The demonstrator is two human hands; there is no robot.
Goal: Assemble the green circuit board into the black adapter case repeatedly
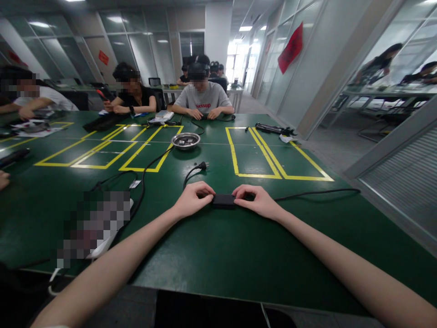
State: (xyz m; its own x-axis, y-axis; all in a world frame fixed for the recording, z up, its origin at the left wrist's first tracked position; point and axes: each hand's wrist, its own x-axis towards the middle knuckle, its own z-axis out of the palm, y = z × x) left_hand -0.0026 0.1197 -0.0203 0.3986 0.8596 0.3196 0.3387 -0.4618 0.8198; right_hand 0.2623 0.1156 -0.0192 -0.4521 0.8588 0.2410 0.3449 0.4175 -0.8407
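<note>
A black power adapter (224,201) lies flat on the green table in front of me. At its left end, my left hand (194,199) pinches the case between thumb and fingers. My right hand (254,200) grips the opposite end the same way. Beyond my left hand, a black plug (204,166) with metal prongs rests on the table, and its cord runs back behind that hand. A black cable (317,193) stretches out to the right from behind my right hand. My fingers partly hide both ends of the adapter.
A metal bowl (185,141) with small metal parts stands ahead. Yellow tape rectangles (257,176) mark the green table (273,273). A blurred-out object (99,223) lies left by my forearm, near a black cable. A folded black tripod (275,129) lies far right. Several people sit across.
</note>
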